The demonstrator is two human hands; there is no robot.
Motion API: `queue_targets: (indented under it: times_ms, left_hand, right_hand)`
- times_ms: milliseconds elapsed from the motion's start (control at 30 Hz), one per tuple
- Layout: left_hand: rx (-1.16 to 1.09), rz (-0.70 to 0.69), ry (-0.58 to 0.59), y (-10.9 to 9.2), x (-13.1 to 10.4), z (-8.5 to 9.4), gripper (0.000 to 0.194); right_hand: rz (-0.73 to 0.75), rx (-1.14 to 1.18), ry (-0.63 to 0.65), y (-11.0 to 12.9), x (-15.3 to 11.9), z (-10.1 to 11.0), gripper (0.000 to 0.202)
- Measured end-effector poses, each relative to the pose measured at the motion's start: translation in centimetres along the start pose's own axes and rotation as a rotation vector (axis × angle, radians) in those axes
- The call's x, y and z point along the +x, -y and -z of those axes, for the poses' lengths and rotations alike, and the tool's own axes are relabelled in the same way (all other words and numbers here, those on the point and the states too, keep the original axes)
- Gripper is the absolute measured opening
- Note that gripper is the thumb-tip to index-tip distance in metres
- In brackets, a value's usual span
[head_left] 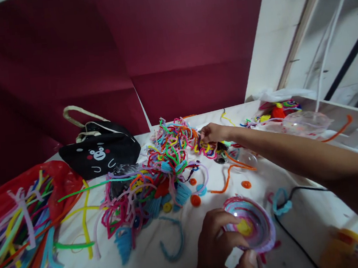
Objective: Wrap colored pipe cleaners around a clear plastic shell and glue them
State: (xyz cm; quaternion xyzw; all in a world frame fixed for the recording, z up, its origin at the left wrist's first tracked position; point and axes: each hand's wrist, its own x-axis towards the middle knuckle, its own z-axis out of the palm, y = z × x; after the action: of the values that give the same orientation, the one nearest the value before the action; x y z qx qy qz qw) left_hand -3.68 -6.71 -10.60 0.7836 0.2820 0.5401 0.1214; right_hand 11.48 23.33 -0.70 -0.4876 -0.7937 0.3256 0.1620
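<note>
My left hand (220,242) grips the near left rim of a small round bowl (259,215). Rings of pink, blue and lilac line the bowl around a yellow centre, and its rim is lilac. My right arm reaches across the table to the far pile of pipe cleaners (171,149). There my right hand (212,132) has its fingers pinched together at the pile's right edge; what they hold is too small to make out. An orange pipe cleaner (227,180) lies bent between the two hands, near a clear plastic dome (245,161).
At left, a red bag (64,178) spills straight pipe cleaners. Behind stands a black bag (101,155) with a cartoon face. A black cable (292,237) runs past a yellow tool (348,250) at lower right. A clear container (307,122) sits at far right.
</note>
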Motion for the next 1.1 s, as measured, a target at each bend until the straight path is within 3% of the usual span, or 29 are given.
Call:
queue_targets:
  times_ms: [100,200,333,400,433,467,600,767,1100]
  left_hand:
    - [-0.005,-0.018,-0.014,0.0,0.0,0.0,0.007]
    - [-0.018,0.004,-0.043,0.0,0.0,-0.3,0.011]
    - [-0.021,0.012,-0.005,0.3,-0.1,-0.5,0.01]
    - [-0.022,0.01,-0.138,0.4,-0.1,-0.4,0.011]
    - [-0.018,0.02,-0.075,0.5,0.0,-0.2,0.008]
    - [-0.012,0.024,0.009,0.5,0.1,0.1,0.004]
    - [-0.016,0.053,0.008,0.5,0.2,0.9,0.011]
    - [-0.032,0.062,0.029,0.7,-0.1,1.1,0.009]
    - [-0.025,0.063,0.029,0.5,-0.1,1.1,0.011]
  right_hand:
    - [-0.035,0.109,0.029,0.4,-0.9,1.6,0.029]
    - [-0.025,0.216,-0.023,0.8,-2.0,3.3,0.016]
    - [0.022,0.301,-0.066,1.1,-3.5,4.8,0.025]
    - [0.04,0.293,-0.046,1.0,-3.9,5.1,0.021]
    - [0.047,0.276,-0.028,0.9,-4.0,5.1,0.018]
    - [0.052,0.249,-0.007,0.7,-3.9,5.0,0.015]
    - [0.068,0.061,0.059,-0.6,-2.8,4.1,0.004]
    - [0.104,-0.231,0.205,-1.6,-2.0,2.4,0.027]
    - [0.248,-0.58,0.311,0.8,-1.6,-0.6,0.036]
